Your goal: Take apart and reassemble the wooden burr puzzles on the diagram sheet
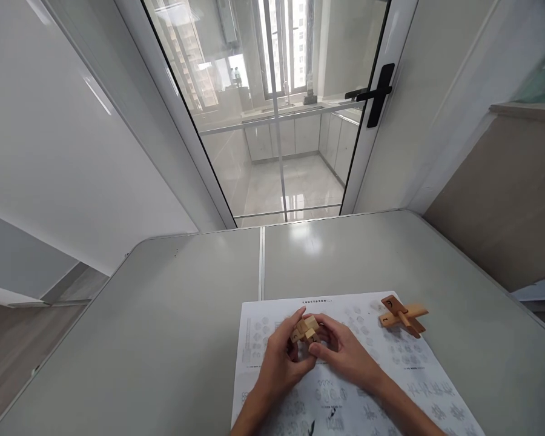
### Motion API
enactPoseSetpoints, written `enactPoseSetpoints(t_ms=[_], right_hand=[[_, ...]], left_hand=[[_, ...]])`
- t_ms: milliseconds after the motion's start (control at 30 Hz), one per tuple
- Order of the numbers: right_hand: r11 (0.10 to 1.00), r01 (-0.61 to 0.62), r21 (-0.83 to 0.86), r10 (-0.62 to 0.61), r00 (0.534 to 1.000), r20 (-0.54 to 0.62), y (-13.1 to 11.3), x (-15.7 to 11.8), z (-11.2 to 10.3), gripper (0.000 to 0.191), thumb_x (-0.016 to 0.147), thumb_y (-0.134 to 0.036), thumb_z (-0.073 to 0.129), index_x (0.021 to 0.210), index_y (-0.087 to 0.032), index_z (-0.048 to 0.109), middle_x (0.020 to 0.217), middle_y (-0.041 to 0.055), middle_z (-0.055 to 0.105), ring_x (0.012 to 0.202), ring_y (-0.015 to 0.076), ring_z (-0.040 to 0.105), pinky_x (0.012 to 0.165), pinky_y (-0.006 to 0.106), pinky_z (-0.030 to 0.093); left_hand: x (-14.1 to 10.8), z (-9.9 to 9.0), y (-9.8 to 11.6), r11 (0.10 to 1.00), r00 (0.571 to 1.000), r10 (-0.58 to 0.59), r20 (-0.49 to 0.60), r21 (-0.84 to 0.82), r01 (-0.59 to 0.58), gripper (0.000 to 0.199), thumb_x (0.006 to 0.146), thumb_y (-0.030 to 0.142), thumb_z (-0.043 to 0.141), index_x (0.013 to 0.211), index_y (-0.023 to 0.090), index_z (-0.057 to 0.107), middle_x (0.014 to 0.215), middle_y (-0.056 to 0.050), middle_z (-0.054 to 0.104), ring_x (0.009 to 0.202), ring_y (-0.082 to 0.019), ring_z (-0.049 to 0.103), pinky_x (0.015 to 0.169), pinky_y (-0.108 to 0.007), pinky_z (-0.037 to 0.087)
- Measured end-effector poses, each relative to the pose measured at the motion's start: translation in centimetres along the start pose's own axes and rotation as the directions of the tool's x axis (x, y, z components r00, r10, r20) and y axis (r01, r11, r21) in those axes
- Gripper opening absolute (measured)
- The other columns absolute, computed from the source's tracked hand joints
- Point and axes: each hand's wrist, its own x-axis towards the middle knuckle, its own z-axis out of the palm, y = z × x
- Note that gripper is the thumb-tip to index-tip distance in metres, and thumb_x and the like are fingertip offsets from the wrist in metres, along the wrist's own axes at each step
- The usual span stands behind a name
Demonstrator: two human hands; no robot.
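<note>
Grey table (177,321). Near 5:30 in view, a pale wooden block cluster (306,329) sits between L hand (279,354) & R hand (345,348), both half-curled, fingertips gripping it, prob. to steady its small parts. Underneath: printed sheet (254,312), laid flat, diagrams visible. 3 o'clock: darker wooden cross (404,316) on its edge, apparently kept clear of hands. 12 o'clock, beyond: glass door (306,136).

Small pale-wood block cluster (306,327), unvarnished look; short squared pieces jut out at angles, dark marks on the near faces. Held between fingers of left hand (282,350) and right hand (344,345), partly hidden, over printed sheet (354,402).
</note>
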Motion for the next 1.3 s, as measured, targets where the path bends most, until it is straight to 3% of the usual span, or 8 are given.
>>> enactPoseSetpoints(t_ms=[133,333,500,667,1067,1300], right_hand=[[0.987,0.007,-0.163,-0.01,1.0,-0.021,-0.2,-0.1,0.0,0.047,0.086,-0.058,0.078,0.114,-0.023,0.069,0.107,0.0092,0.075,0.099,0.0302,0.072,0.09,0.043,0.058],[0.993,0.036,-0.116,-0.032,0.999,0.032,-0.3,-0.4,-0.2,0.066,0.092,-0.066,0.067,0.142,-0.024,0.054,0.114,0.0105,0.075,0.101,0.0298,0.073,0.092,0.043,0.059],[0.988,0.026,-0.152,-0.029,0.999,-0.021,-0.4,-0.6,-0.4,0.049,0.107,-0.059,0.043,0.143,-0.027,0.052,0.114,0.0076,0.076,0.098,0.0254,0.073,0.09,0.04,0.058],[0.985,0.028,-0.173,-0.036,0.998,-0.042,-0.2,-0.7,-0.1,0.035,0.11,-0.05,0.04,0.13,-0.027,0.056,0.104,0.0048,0.078,0.093,0.0231,0.074,0.084,0.036,0.058],[0.984,-0.018,-0.175,0.005,0.997,-0.077,0.0,-0.8,-0.1,0.039,0.108,-0.055,0.042,0.13,-0.025,0.052,0.091,0.0034,0.078,0.078,0.0218,0.073,0.079,0.036,0.059],[0.984,-0.007,-0.176,-0.006,0.997,-0.076,-0.2,-0.8,0.0,0.038,0.108,-0.055,0.042,0.128,-0.026,0.054,0.091,0.003,0.079,0.074,0.0209,0.073,0.077,0.034,0.058]], left_hand=[[0.0,0.0,0.2,1.0,1.0,0.012,0.024,-0.014,-0.012,0.078,0.078,0.015,0.073,0.152,0.026,0.053,0.104,-0.004,0.068,0.064,-0.01,0.044,0.056,-0.02,0.04],[0.2,-0.1,1.0,0.999,0.998,0.017,0.06,-0.048,-0.014,0.073,0.079,0.021,0.075,0.149,0.024,0.054,0.094,-0.002,0.067,0.065,-0.011,0.046,0.057,-0.02,0.041],[0.3,-0.1,1.5,0.998,0.998,-0.005,0.059,-0.055,0.009,0.071,0.08,0.023,0.077,0.148,0.023,0.054,0.089,0.001,0.063,0.064,-0.01,0.043,0.056,-0.02,0.04],[0.3,-0.2,1.5,1.0,0.997,0.011,0.077,-0.024,-0.009,0.079,0.079,0.026,0.079,0.153,0.022,0.049,0.075,0.005,0.053,0.061,-0.01,0.043,0.055,-0.02,0.039],[0.3,-0.3,1.5,0.999,0.995,-0.011,0.098,-0.047,0.016,0.082,0.079,0.024,0.079,0.154,0.022,0.048,0.07,0.007,0.047,0.059,-0.009,0.04,0.054,-0.019,0.036],[0.2,-0.3,2.3,0.998,0.994,-0.017,0.109,-0.066,0.025,0.079,0.08,0.023,0.078,0.153,0.022,0.049,0.077,0.005,0.054,0.065,-0.011,0.046,0.059,-0.022,0.041]])
